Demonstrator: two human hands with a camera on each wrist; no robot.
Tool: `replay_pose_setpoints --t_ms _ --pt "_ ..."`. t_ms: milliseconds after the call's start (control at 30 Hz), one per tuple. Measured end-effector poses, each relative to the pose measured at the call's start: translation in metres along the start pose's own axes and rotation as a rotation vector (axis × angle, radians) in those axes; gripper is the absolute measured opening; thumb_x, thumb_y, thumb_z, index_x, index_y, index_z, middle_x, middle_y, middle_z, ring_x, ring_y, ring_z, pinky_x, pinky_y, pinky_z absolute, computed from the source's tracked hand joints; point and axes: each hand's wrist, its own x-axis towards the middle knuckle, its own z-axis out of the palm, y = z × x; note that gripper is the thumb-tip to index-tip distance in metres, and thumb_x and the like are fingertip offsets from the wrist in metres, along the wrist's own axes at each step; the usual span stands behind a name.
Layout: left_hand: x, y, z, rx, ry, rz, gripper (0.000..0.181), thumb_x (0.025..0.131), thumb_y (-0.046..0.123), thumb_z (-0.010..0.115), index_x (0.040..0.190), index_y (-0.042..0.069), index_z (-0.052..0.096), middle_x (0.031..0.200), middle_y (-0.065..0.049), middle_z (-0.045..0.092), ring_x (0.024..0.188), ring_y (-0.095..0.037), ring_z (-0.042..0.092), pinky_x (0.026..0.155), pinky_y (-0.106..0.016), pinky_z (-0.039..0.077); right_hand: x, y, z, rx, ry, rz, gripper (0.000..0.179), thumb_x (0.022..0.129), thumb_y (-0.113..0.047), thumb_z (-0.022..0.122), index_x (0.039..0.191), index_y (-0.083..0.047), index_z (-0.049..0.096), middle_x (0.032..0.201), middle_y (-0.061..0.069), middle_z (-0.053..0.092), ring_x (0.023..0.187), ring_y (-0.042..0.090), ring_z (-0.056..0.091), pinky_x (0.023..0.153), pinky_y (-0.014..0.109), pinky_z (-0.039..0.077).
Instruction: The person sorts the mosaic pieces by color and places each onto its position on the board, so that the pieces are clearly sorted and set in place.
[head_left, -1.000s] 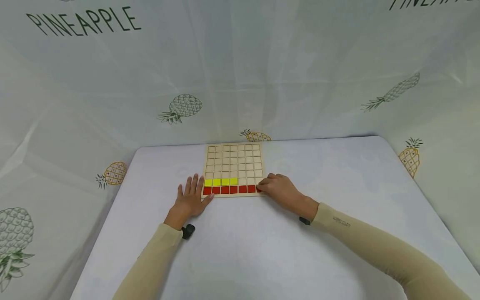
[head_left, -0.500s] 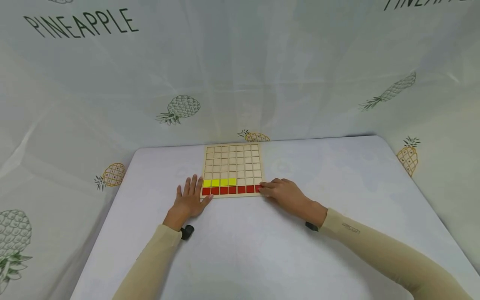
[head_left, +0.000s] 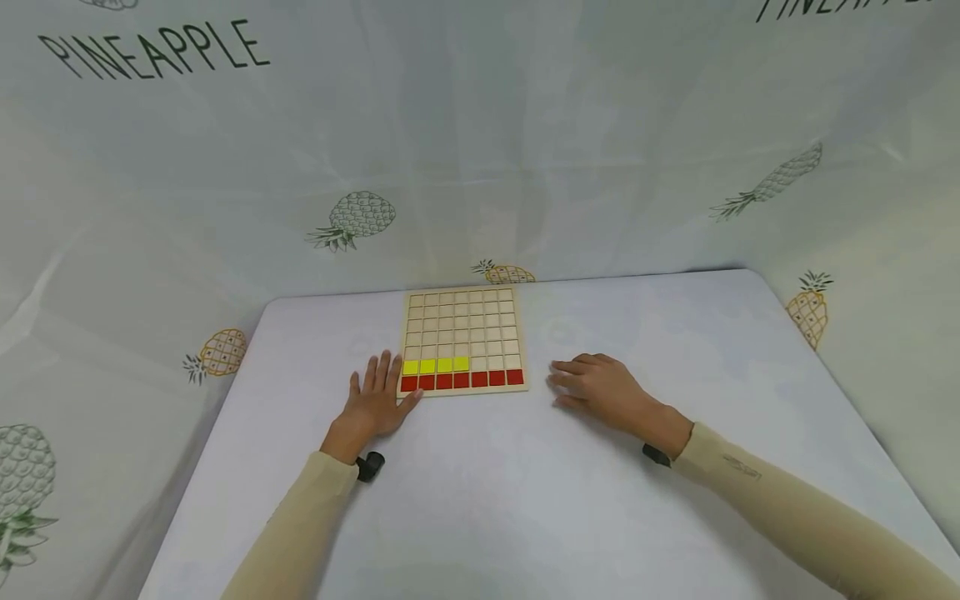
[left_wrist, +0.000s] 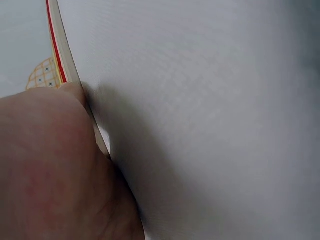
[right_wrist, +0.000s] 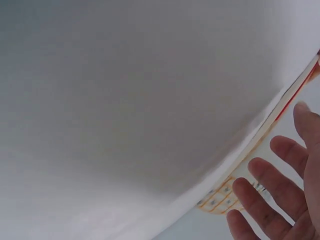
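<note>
A pale wooden grid board (head_left: 461, 325) lies near the table's back edge. Red square tiles (head_left: 479, 379) fill its front row. In the row behind, several yellow tiles (head_left: 444, 365) occupy the left cells, and the other cells show bare wood. My left hand (head_left: 372, 408) rests flat at the board's front left corner, fingers spread along its side and thumb touching the front edge. To the right of the board, apart from it, my right hand (head_left: 600, 387) holds nothing. Its fingers look relaxed and separated in the right wrist view, where the board's edge is also visible.
The white table (head_left: 480, 500) extends in front of the board and to both sides. A curtain (head_left: 480, 150) printed with pineapples hangs close behind the table and along its sides. Black wrist cameras sit under both wrists.
My right hand has let go of the red tile at the right end of the front row and moved right, off the board. The left hand stays at the corner.
</note>
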Motion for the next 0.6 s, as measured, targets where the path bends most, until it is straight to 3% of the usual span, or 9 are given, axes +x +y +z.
replay_pose_setpoints --t_ms 600 --pt "-0.006 0.000 0.000 -0.025 0.052 0.038 0.089 0.110 0.051 0.044 0.168 -0.003 0.003 0.175 -0.026 -0.004 0.162 -0.048 -0.004 0.125 -0.070 -0.001 -0.049 0.046 -0.016 -0.013 0.071 0.120 0.040 0.086 -0.026 0.088 0.121 -0.009 0.081 0.129 0.013 0.075 0.111 0.036 0.071 0.093 0.055 0.058"
